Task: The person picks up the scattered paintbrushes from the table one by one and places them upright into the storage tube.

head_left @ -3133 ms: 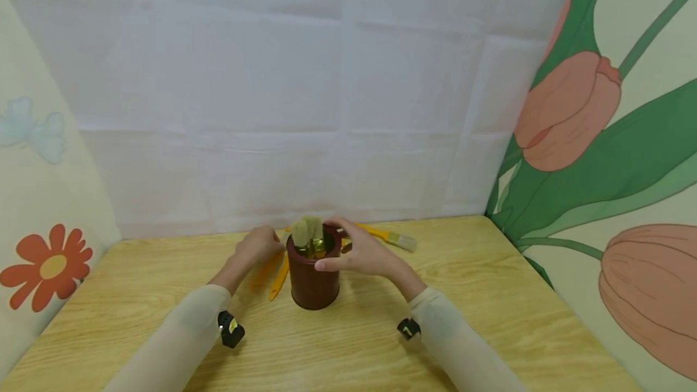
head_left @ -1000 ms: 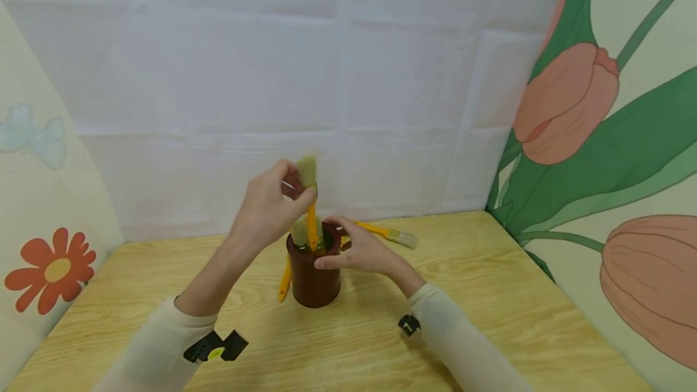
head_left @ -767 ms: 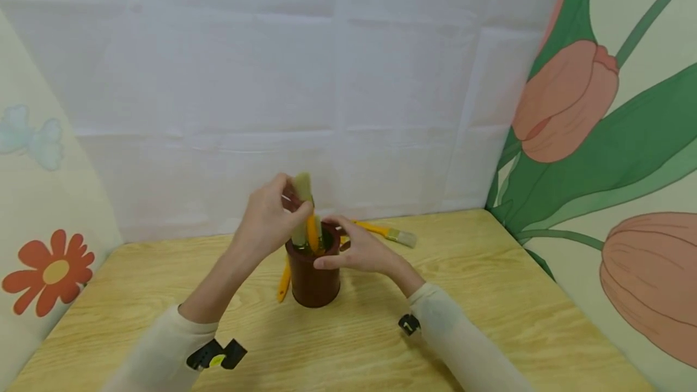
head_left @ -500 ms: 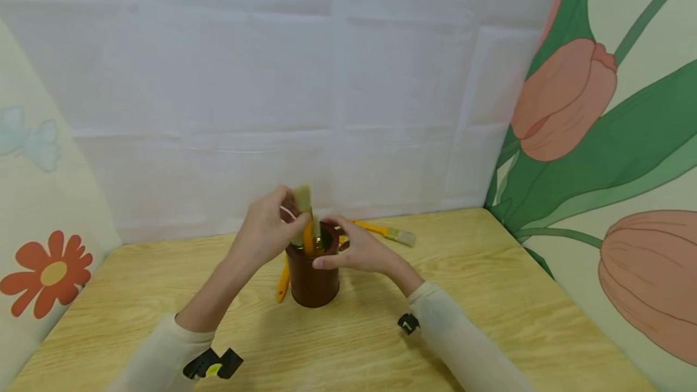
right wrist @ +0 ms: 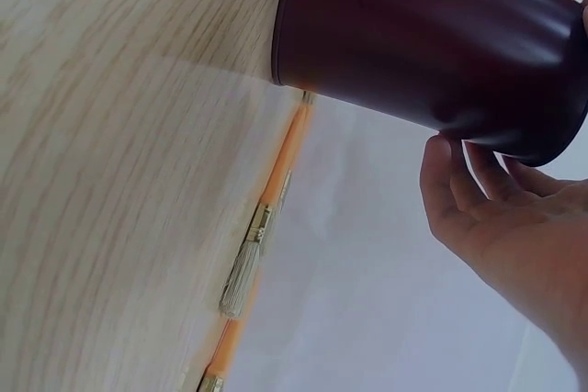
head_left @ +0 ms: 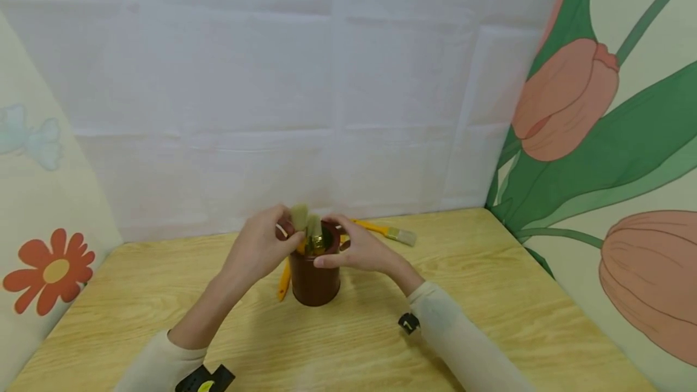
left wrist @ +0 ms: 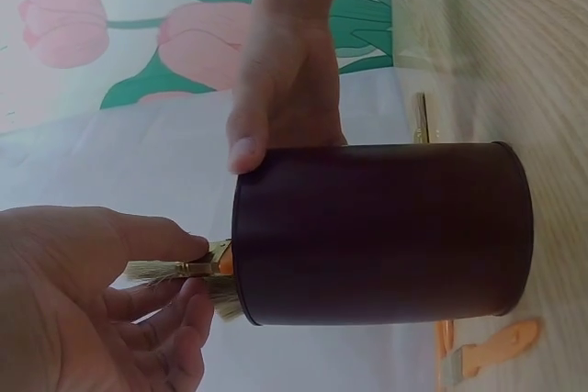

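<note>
A dark reddish-brown cylindrical cup [head_left: 316, 283] stands upright on the table. My right hand [head_left: 366, 250] holds it near the rim, thumb on the near side; the right wrist view shows fingertips [right wrist: 439, 153] against its wall. Above the opening, my left hand [head_left: 261, 241] pinches a paintbrush [head_left: 299, 216] between thumb and fingers. That brush points bristles up, with its orange handle down in the cup. Beside it, more pale bristles [head_left: 314, 227] with a gold ferrule stick out of the cup. The lower handles are hidden by the cup wall.
An orange-handled brush [head_left: 284, 283] lies on the wood-grain table [head_left: 463, 319] just left of the cup. Behind and to the right lies another paintbrush [head_left: 402, 236], with more of them seen in the right wrist view. A white sheet [head_left: 245, 77] hangs at the back edge.
My left hand has gone from the table left of the cup to above it with a paintbrush, then lowered the brush handle-first into the cup. My right hand has stayed at the rim.
</note>
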### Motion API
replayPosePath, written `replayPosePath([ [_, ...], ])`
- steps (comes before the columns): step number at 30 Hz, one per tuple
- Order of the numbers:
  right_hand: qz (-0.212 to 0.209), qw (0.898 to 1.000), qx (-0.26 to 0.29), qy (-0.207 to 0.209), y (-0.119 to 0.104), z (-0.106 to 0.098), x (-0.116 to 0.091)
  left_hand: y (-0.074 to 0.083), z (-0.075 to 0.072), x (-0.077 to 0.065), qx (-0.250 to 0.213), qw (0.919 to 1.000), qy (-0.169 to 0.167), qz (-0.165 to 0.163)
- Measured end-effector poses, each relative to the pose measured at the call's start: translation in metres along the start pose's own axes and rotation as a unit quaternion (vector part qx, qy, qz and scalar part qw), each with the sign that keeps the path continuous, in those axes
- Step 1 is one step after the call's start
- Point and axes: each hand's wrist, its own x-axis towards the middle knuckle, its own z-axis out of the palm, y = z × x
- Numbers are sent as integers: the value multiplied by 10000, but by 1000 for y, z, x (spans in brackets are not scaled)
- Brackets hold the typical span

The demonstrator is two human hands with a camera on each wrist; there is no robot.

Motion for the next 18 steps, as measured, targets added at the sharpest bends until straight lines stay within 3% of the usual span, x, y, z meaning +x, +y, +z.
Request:
replayPosePath([
  [8, -61, 10000, 4, -31, 1, 0, 1, -7, 3, -8, 66, 9996, -214, -189],
  [18, 7, 9999, 117, -3, 0, 0, 0, -13, 13, -10, 134, 9989, -217, -392],
])
